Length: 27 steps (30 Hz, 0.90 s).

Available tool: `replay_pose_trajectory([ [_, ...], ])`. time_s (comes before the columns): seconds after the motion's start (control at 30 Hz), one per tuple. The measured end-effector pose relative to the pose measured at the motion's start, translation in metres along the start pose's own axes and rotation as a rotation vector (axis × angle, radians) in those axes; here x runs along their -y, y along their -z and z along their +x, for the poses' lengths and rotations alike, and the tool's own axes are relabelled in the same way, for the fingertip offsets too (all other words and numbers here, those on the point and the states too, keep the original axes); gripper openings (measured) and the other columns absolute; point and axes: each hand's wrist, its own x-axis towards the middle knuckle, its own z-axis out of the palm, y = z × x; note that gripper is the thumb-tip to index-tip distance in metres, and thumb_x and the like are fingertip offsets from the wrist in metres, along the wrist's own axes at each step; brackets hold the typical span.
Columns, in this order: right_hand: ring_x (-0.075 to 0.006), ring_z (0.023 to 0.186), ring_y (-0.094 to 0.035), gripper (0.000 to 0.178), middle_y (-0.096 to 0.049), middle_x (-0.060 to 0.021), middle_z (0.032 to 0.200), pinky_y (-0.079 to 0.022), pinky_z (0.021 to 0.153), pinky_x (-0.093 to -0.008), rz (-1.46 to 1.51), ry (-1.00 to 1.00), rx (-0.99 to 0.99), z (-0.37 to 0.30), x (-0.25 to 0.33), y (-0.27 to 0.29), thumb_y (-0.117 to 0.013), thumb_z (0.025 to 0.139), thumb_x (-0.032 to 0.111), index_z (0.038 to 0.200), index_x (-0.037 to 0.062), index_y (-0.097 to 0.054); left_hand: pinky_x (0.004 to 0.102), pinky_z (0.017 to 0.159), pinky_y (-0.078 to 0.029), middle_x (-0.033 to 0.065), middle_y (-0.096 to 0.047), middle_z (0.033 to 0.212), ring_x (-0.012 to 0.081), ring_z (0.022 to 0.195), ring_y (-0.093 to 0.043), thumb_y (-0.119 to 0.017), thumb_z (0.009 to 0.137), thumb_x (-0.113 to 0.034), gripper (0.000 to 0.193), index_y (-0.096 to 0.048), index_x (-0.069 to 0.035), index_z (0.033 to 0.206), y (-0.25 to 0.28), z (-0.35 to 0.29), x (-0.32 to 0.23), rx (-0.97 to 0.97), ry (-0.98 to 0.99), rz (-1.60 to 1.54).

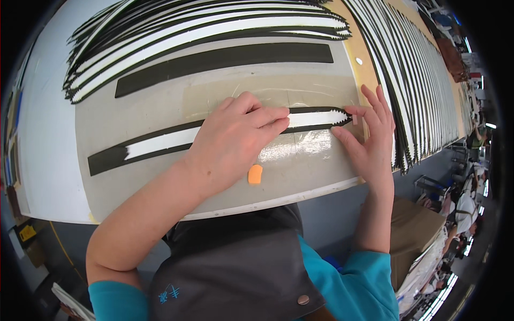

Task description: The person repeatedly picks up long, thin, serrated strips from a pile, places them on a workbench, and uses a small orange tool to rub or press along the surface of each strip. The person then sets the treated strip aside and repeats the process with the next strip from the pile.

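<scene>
- The grey mat [316, 166] shows in a strip-wide band on the far side of the black-and-white strip [166, 142] and in a broader stretch on its near side, reaching toward the table's near edge.
- A plain black strip [230, 61] bounds that room on the far side; the row of toothed strips [428, 85] bounds it on the right, close beside the right hand [375, 134].
- An orange piece [255, 174], small and rounded at its corners, sits on the mat just near of the left hand [233, 136].
- The mat looks smooth, with a glossy patch catching light between the hands; the plain strip is matte and straight-edged, and the far pile of strips [209, 35] has jagged ends.
- The black-and-white strip lies flat on the mat, running left to right: blunt and black at left, white along its middle, tapering to a serrated right end.
- The left fingertips meet on its white middle; whether they pinch or press, I cannot tell.
- The right thumb and index finger flank its tapered end, other fingers raised; any squeeze is unclear.
</scene>
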Motion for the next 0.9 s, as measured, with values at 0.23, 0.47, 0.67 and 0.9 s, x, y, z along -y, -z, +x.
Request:
replay_pose_trajectory([
  [0.23, -0.0164, 0.109, -0.070, 0.028, -0.077, -0.0108, 0.115, -0.052, 0.097, -0.0305, 0.853, -0.428, 0.001, -0.003, 0.026, 0.004, -0.083, 0.088, 0.001, 0.112, 0.0006, -0.070, 0.0369, 0.094, -0.053, -0.0034, -0.070, 0.128, 0.0233, 0.104, -0.059, -0.069, 0.077, 0.003, 0.044, -0.075, -0.005, 0.119, -0.002, -0.003, 0.004, -0.015, 0.011, -0.055],
  [0.47, -0.0147, 0.106, -0.069, 0.022, -0.079, -0.0069, 0.112, -0.050, 0.099, -0.0301, 0.799, -0.345, -0.188, -0.004, 0.071, -0.045, -0.082, 0.090, 0.000, 0.111, 0.0019, -0.076, 0.0369, 0.096, -0.053, -0.0037, -0.071, 0.127, 0.0236, 0.108, -0.059, -0.067, 0.081, 0.001, 0.042, -0.075, -0.005, 0.122, -0.003, -0.002, 0.008, 0.031, -0.005, -0.059],
  [0.67, -0.0168, 0.095, -0.072, 0.006, -0.080, -0.0007, 0.088, -0.042, 0.111, -0.0386, 0.452, -0.182, -0.194, 0.004, 0.083, -0.040, -0.082, 0.088, 0.008, 0.094, 0.0082, -0.080, 0.0360, 0.098, -0.054, -0.0037, -0.072, 0.126, 0.0241, 0.109, -0.059, -0.065, 0.083, -0.001, 0.039, -0.075, -0.006, 0.120, -0.008, -0.001, 0.015, -0.019, -0.038, -0.147],
  [0.9, -0.0191, 0.083, -0.074, 0.007, -0.078, -0.0026, 0.084, -0.039, 0.118, -0.0447, 0.212, -0.028, -0.125, 0.011, 0.092, -0.035, -0.079, 0.089, 0.010, 0.096, 0.0088, -0.080, 0.0367, 0.099, -0.055, -0.0002, -0.073, 0.121, 0.0260, 0.111, -0.060, -0.065, 0.084, -0.004, 0.035, -0.076, -0.008, 0.117, -0.009, -0.001, 0.019, 0.018, -0.019, -0.235],
])
